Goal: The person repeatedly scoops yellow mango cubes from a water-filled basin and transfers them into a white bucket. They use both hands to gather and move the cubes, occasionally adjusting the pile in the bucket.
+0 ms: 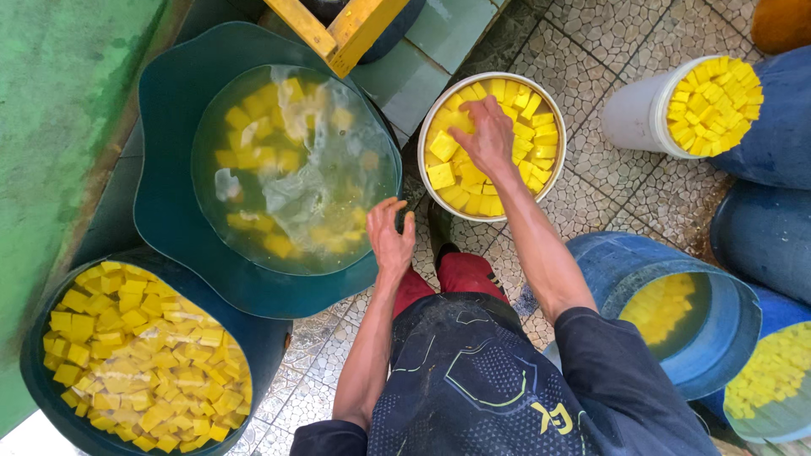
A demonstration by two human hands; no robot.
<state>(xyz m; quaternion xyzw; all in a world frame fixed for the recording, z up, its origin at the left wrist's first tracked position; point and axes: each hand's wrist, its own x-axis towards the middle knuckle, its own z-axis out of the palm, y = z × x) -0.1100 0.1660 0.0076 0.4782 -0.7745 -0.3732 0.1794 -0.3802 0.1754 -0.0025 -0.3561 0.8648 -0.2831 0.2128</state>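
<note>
Right hand (pixel 488 135) spread flat on yellow cubes (pixel 443 160) mid white bucket (pixel 545 173), pinching nothing. Left hand (pixel 387 239) open, fingers curled at teal tub's (pixel 169 110) near rim. Press lightly; they look soft.

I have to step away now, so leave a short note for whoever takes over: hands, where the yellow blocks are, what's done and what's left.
Right hand: spread over the yellow blocks in the white bucket, touching them; no firm grip visible.
Left hand: open, on the rim of the large green tub, holding nothing.
Done: white bucket looks nearly full.
Left: blocks float in the tub's water; the dark bin at lower left is heaped with more.
</note>
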